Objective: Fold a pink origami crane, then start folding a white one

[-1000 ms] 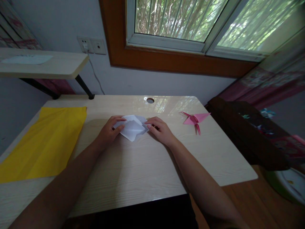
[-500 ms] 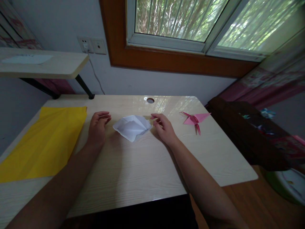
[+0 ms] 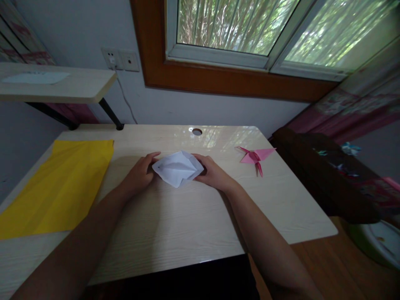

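Part-folded white paper [image 3: 177,168] at desk [image 3: 187,225] centre, pinched between left hand [image 3: 139,175] and right hand [image 3: 212,173]; creasing begun, final form unfinished, pink origami crane [image 3: 256,157] finished far right.

Both forearms are bare from the bottom edge of the view to the wrists, with no sleeve in sight. The left hand [image 3: 139,177] and the right hand [image 3: 212,175] wear no gloves, rings, watch or bracelet. The fingers [image 3: 200,157] are slim, with short plain nails. At the bottom edge, dark clothing covers the lap.
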{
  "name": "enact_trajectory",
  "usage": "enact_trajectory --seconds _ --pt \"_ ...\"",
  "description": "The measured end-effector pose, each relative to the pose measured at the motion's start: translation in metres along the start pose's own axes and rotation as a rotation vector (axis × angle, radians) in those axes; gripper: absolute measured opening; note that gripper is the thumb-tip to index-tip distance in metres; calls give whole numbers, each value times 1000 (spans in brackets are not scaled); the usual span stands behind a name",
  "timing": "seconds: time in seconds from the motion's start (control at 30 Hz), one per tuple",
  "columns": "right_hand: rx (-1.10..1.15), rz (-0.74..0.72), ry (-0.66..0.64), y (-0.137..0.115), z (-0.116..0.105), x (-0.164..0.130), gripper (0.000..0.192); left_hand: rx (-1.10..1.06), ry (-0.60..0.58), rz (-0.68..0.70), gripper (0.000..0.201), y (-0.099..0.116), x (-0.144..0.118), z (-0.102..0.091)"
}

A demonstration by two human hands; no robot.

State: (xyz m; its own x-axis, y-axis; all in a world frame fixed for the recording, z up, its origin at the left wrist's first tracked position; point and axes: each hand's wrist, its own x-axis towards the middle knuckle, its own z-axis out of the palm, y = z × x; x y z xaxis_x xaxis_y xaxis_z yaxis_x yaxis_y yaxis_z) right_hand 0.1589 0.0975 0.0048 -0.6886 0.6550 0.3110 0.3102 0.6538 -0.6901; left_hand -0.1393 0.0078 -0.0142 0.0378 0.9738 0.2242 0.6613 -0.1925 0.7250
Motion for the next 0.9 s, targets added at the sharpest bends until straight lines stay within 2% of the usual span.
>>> enact_trajectory --seconds 0.1,0.27,0.4,0.5,0.67,0.8,0.9 --pt "19 1 -33 2 2 1 73 62 -44 32 76 1 -1 -2" --pt "31 29 1 4 5 -1 68 119 -84 47 80 6 0 0" --pt "76 12 -5 0 8 -1 68 117 -89 28 74 8 1 2" --pt "119 42 9 -5 8 0 66 37 -85 22 64 10 1 2" --pt "145 212 -1 -6 9 -1 31 -72 -85 -108 49 17 0 1" --pt "280 344 0 -1 11 -2 34 -130 -80 -211 40 22 0 0" --pt "378 414 3 -2 11 -1 37 -237 -47 -235 40 25 2 1"
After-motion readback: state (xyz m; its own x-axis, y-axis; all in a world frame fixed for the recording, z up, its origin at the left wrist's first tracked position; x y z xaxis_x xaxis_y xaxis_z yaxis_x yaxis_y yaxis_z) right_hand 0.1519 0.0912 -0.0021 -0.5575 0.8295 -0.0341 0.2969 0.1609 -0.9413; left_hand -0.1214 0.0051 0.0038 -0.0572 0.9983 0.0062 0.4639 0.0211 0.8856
